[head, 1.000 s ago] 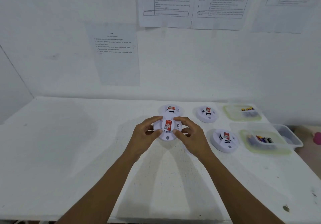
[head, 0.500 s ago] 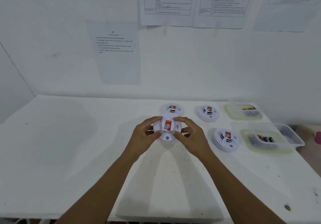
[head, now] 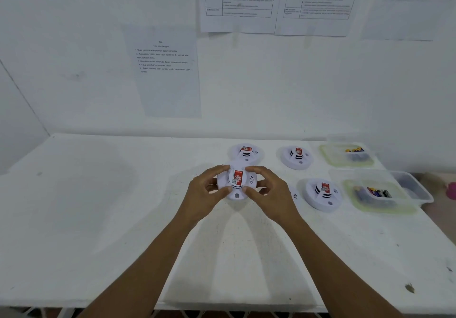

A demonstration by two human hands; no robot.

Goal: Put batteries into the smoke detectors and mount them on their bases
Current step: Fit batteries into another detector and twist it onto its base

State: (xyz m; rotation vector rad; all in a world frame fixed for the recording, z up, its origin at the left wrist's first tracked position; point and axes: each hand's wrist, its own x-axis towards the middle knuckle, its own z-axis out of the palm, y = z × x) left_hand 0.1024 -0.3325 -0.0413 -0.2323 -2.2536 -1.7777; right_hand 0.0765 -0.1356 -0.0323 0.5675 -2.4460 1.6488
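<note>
Where bare, offers wide room across the left half of the tabletop (head: pixel 98 206), bounded by the front edge under the forearms and the wall (head: pixel 74 95) behind. Crowded on the right by other detectors (head: pixel 297 157) and battery tubs (head: pixel 380 194). Grips the smoke detector (head: pixel 237 182) at mid-tabletop from both sides: left hand (head: pixel 202 194) with fingers (head: pixel 218 169) curled on its left rim, right hand (head: pixel 271 194) likewise on its right.
</note>
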